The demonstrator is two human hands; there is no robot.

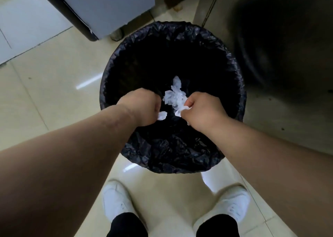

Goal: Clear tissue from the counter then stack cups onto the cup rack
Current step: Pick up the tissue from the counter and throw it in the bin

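Both my hands hang over the mouth of a round bin lined with a black bag (232, 63). My left hand (142, 106) is closed around a small white tissue wad (161, 115) that pokes out under the fist. My right hand (203, 110) is closed on a larger crumpled white tissue (175, 97), which sticks up and to the left from its fingers. The two tissues are apart, both above the dark inside of the bin. No cups or cup rack are in view.
The bin stands on a glossy cream tile floor (45, 92). A grey cabinet or appliance (100, 7) stands behind it at the left, a dark steel unit (281, 47) at the right. My white shoes (117, 200) are just in front of the bin.
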